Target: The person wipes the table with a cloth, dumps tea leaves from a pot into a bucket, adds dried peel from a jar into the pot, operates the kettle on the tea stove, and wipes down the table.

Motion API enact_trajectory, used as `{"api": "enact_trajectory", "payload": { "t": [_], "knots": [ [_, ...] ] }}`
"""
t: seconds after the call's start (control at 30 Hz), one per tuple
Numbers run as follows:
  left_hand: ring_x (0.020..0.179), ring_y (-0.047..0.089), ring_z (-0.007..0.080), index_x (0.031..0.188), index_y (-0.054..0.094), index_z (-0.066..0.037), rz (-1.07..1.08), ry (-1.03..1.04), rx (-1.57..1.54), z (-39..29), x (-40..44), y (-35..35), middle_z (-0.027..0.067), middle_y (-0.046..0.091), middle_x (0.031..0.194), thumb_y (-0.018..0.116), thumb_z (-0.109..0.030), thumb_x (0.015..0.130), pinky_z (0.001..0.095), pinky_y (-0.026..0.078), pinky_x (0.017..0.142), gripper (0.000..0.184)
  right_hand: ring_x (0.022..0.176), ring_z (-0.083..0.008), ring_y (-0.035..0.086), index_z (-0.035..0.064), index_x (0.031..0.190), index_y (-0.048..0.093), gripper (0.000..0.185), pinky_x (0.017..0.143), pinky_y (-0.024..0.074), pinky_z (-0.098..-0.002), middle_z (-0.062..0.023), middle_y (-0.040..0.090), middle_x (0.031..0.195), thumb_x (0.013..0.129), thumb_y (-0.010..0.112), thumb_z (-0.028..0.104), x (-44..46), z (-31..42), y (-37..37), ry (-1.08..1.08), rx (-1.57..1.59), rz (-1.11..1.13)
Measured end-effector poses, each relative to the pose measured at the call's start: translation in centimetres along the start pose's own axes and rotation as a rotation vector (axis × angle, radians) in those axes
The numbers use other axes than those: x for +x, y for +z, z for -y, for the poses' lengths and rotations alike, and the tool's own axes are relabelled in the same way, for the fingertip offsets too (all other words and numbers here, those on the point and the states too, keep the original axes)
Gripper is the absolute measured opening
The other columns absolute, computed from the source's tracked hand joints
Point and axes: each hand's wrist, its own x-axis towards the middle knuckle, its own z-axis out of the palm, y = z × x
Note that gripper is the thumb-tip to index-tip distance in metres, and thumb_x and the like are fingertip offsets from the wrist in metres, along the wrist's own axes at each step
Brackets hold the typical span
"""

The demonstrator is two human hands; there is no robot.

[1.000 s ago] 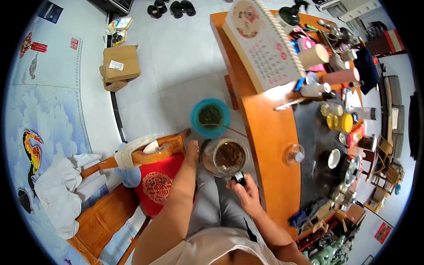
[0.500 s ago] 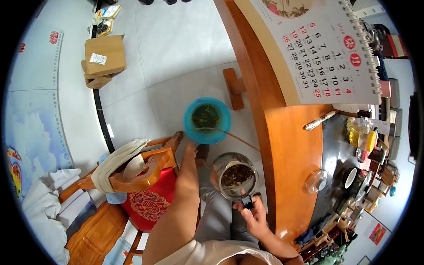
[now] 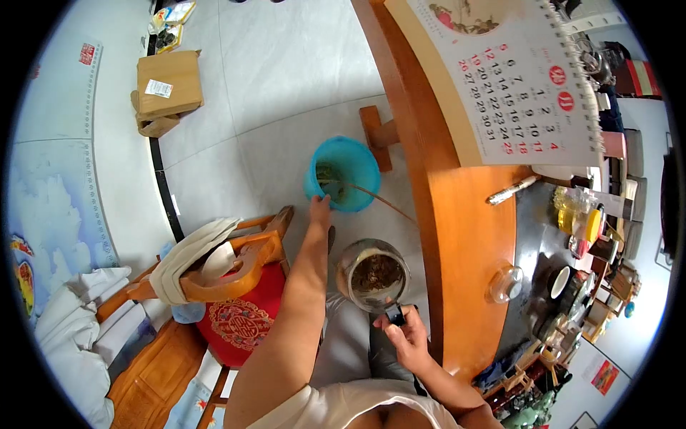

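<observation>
Glass pot (image 3: 348,264) up front, between the chair (image 3: 239,314) and the bench (image 3: 464,300), ahead of the grey trousers (image 3: 339,343), open mouth toward the camera, with dark leaves (image 3: 376,273) inside. Held by its black handle (image 3: 394,313) in the right hand (image 3: 409,340), fingers wrapped closed on it, likely for a steady, level carry without grasping the glass.

And out to the left hand (image 3: 321,206)! Stretched low to the near rim of the blue bin (image 3: 368,166), fingers at the edge; impossible to tell how far open, or whether pinching or merely touching. A slight tilt to the bin, perhaps from that contact. Green scraps (image 3: 326,174) within, plus a thin stick (image 3: 386,203) slanting out toward the bench.

On the bench, a clear glass lid (image 3: 506,284), probably set aside to leave the pot uncovered. Farther off, a calendar (image 3: 507,86), angled for easy reading, presumably.
</observation>
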Motion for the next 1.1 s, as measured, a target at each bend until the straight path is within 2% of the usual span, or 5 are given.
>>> {"api": "enact_trajectory", "payload": {
  "t": [0.3, 0.57, 0.8, 0.97, 1.1],
  "knots": [
    [0.077, 0.058, 0.021, 0.103, 0.054, 0.001, -0.088, 0.025, 0.233, -8.1, -9.5, -2.5, 0.0082, 0.057, 0.091, 0.056, -0.017, 0.096, 0.0382, 0.05, 0.07, 0.019, 0.087, -0.0104, 0.052, 0.0008, 0.1, 0.055, 0.015, 0.08, 0.0427, -0.0267, -0.0049, 0.058, 0.093, 0.095, 0.058, 0.014, -1.5, 3.6, 1.8, -0.042, -0.104, -0.075],
    [0.075, 0.057, 0.0171, 0.092, 0.051, -0.004, 0.051, 0.033, 0.034, -10.6, -18.0, -6.1, 0.0055, 0.054, 0.087, 0.056, -0.015, 0.095, 0.0339, 0.049, 0.065, 0.012, 0.087, -0.0112, 0.058, -0.0001, 0.101, 0.052, 0.02, 0.082, 0.0464, -0.027, -0.0059, 0.062, 0.092, 0.096, 0.056, 0.019, -1.5, 5.5, 3.4, 0.01, -0.074, -0.119],
    [0.072, 0.059, 0.0151, 0.091, 0.053, -0.007, 0.021, 0.01, 0.064, -10.8, -22.5, -8.9, 0.0034, 0.056, 0.086, 0.056, -0.017, 0.095, 0.0304, 0.052, 0.064, 0.011, 0.073, -0.0212, 0.063, -0.0006, 0.096, 0.055, 0.025, 0.069, 0.0486, -0.0343, -0.0106, 0.064, 0.074, 0.094, 0.058, 0.024, -0.9, 10.0, 5.5, -0.053, -0.553, -0.141],
    [0.069, 0.062, 0.0145, 0.099, 0.057, -0.011, 0.061, 0.048, -0.031, -10.6, -25.0, -10.2, 0.0028, 0.064, 0.09, 0.056, -0.019, 0.095, 0.0296, 0.052, 0.065, 0.009, 0.077, -0.0413, 0.065, -0.0023, 0.09, 0.058, 0.033, 0.066, 0.0489, -0.0458, -0.0245, 0.065, 0.076, 0.091, 0.062, 0.03, 1.1, 11.7, 7.0, -0.224, -0.928, -0.144],
    [0.068, 0.062, 0.0139, 0.099, 0.056, -0.011, 0.068, 0.07, -0.128, -11.8, -27.4, -10.1, 0.0019, 0.064, 0.088, 0.057, -0.019, 0.095, 0.0286, 0.051, 0.063, 0.009, 0.068, -0.0393, 0.065, 0.0004, 0.085, 0.059, 0.04, 0.065, 0.0496, -0.0479, -0.0223, 0.064, 0.07, 0.088, 0.064, 0.04, 2.8, 14.2, 9.0, -0.333, -1.277, -0.053]
  ]
}}
